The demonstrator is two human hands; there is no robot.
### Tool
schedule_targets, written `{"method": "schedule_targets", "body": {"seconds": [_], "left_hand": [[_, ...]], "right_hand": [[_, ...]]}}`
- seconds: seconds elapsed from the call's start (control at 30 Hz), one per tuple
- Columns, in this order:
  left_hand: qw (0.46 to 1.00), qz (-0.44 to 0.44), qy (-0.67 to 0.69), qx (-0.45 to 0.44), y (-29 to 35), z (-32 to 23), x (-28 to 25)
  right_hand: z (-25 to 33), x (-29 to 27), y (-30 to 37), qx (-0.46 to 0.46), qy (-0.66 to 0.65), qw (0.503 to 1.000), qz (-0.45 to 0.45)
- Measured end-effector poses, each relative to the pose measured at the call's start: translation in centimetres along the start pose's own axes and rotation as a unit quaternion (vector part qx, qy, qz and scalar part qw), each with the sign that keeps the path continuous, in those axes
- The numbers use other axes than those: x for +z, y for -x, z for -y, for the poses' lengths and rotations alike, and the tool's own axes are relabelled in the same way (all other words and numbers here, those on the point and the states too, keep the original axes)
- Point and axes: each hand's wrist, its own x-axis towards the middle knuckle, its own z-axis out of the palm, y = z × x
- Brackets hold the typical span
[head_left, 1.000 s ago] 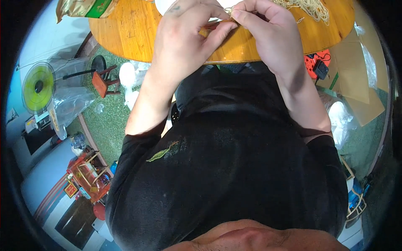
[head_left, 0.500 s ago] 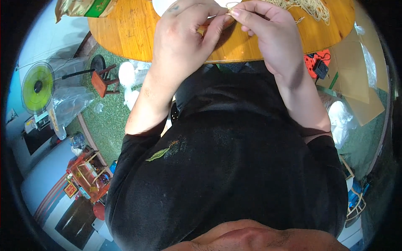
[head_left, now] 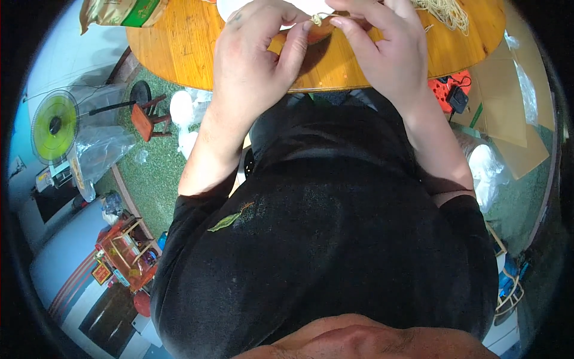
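Note:
Over the near edge of a yellow wooden table (head_left: 179,54), my left hand (head_left: 248,63) pinches a pale, knotted string (head_left: 317,20) between thumb and forefinger. From the knot, the string runs across to my right hand (head_left: 394,54), which grips it between thumb and fingers. The right fingertips are partly cut off by the top of the picture. A loose bundle of similar pale string (head_left: 454,15) lies on the table beyond my right hand. Behind my hands, a white round thing (head_left: 226,7) shows in part.
A tan and green bag (head_left: 122,11) sits on the table at the far left. On the floor are a small red-brown stool (head_left: 143,124) and a green fan (head_left: 55,124) to the left, with cardboard (head_left: 508,102) and a red thing (head_left: 445,90) to the right.
My hands have moved apart, the left slightly leftward. The right fingers have spread from their tight pinch, and a short length of string now shows between the hands.

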Motion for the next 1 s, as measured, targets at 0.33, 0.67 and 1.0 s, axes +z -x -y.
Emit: {"method": "schedule_targets", "body": {"seconds": [0.33,0.67,1.0], "left_hand": [[0.999,-0.050,-0.005,0.006,1.0,-0.3,-0.4],[0.975,-0.004,-0.096,0.202,2.7,3.1,0.4],[0.994,0.039,0.017,0.100,2.3,2.9,-0.6]], "right_hand": [[0.0,-0.9,-1.0,-0.024,0.002,0.999,0.035],[0.6,-0.5,-1.5,-0.007,-0.001,1.000,-0.003],[0.4,0.1,-1.2,-0.026,-0.021,0.999,-0.006]]}}
